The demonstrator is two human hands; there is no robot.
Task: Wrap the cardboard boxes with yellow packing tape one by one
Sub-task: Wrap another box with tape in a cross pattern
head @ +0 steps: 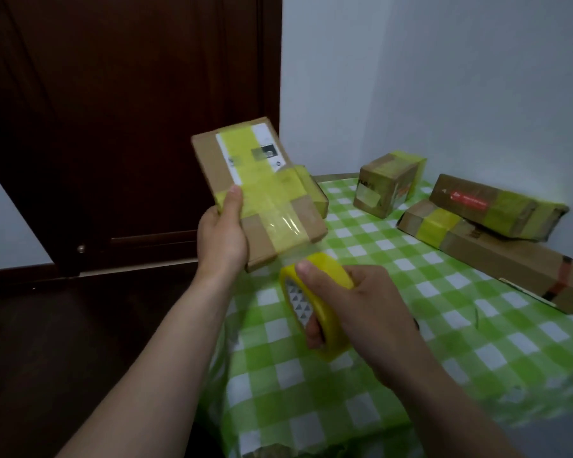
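The right hand [354,312] is closest, above the left side of the table with the green and white checked cloth [427,352]. It grips a round roll of yellow packing tape [328,282]. The thumb lies on top of the roll and the fingers curl through its hole, so most of them are hidden. Inside the roll there is a grey triangle print.

A shiny strip of tape [286,223] runs from the roll up over the near end of a flat brown cardboard box [212,160]. The left hand [224,236] holds this box in the air over the table's left edge. Its thumb is on top and its other fingers are hidden underneath. Yellow tape crosses the box both ways and covers a white label [272,140]. The writing on it is too blurry to read.

Just behind, another taped box [315,190] peeks out, mostly hidden.

Near the far edge stands a small cube-shaped cardboard box [387,183] with yellow tape. Its dark letters are hard to make out.

Along the right side lies a long brown cardboard box [503,259] with one yellow band. A crumpled taped box with a red label [497,206] rests on its far end. That writing is too small to read.
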